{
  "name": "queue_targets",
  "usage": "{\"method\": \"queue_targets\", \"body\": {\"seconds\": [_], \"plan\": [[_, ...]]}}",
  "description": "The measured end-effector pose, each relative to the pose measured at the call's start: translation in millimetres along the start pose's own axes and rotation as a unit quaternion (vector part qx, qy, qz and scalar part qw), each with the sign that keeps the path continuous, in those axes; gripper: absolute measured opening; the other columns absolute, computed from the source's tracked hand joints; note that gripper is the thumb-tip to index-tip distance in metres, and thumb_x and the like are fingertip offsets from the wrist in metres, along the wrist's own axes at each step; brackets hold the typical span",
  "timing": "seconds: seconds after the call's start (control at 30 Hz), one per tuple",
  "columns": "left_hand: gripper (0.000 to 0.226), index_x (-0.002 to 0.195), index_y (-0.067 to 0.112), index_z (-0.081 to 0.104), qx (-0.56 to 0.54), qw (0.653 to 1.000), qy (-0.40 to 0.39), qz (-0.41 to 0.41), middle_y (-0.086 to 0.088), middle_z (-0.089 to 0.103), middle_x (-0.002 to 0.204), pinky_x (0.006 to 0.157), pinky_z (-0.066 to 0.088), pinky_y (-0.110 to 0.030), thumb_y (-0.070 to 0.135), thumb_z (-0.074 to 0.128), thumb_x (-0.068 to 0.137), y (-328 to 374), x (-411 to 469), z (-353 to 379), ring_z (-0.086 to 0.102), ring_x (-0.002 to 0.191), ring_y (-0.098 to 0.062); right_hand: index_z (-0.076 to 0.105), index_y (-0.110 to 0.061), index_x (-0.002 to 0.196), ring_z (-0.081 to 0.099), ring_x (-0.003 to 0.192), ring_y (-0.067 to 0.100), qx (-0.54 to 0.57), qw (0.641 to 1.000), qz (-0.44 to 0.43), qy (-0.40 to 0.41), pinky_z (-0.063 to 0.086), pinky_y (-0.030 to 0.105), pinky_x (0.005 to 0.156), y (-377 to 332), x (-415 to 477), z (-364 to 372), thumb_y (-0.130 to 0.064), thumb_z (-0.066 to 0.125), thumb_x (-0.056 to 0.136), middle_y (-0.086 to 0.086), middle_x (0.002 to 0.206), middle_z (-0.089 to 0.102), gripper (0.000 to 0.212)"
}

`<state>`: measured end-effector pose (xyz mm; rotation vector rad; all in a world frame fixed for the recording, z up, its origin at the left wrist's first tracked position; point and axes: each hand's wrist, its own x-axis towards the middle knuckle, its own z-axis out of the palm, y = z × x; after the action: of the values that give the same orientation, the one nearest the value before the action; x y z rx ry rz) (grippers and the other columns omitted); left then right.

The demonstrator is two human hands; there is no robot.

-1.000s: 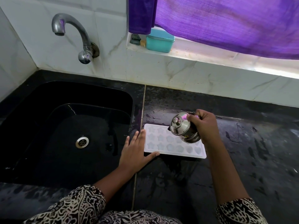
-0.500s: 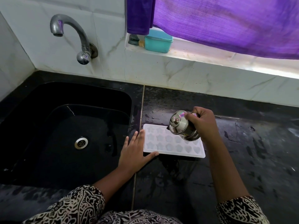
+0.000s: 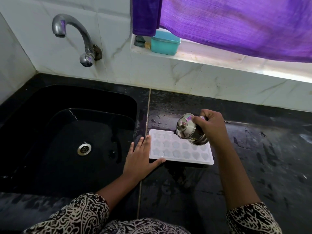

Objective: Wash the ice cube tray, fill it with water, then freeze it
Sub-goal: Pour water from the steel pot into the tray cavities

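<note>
A white ice cube tray (image 3: 170,150) with star and heart shaped cells lies flat on the wet black counter (image 3: 270,157), just right of the sink. My left hand (image 3: 141,157) rests flat against the tray's left edge, fingers straight, thumb along the front edge. My right hand (image 3: 211,127) grips a small steel pot (image 3: 190,130), tipped on its side above the tray's far right cells. The pot hides part of the tray's back row. Several cells look glossy with water.
The black sink (image 3: 76,141) with its steel drain (image 3: 84,148) lies to the left, under a curved steel tap (image 3: 79,38) on the tiled wall. A teal box (image 3: 164,43) sits on the window ledge below a purple curtain (image 3: 236,22).
My right hand with the tipped pot has drifted slightly toward the tray's back edge. My left hand and the tray have stayed put.
</note>
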<state>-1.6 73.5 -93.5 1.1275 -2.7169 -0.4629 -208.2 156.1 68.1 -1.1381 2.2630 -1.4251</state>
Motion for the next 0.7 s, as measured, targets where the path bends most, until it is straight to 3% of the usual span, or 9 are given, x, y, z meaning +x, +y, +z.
{"method": "queue_targets", "body": {"seconds": [0.7], "plan": [[0.116, 0.156, 0.015, 0.004, 0.008, 1.0, 0.002, -0.002, 0.001, 0.016, 0.163, 0.119, 0.002, -0.039, 0.093, 0.002, 0.07, -0.1, 0.2, 0.7, 0.008, 0.151, -0.014, 0.04, -0.017, 0.053, 0.043, 0.056, 0.019, -0.01, 1.0, -0.011, -0.012, 0.039, 0.032, 0.056, -3.1, 0.0, -0.7, -0.009, 0.066, 0.078, 0.003, 0.052, 0.043, 0.037]]}}
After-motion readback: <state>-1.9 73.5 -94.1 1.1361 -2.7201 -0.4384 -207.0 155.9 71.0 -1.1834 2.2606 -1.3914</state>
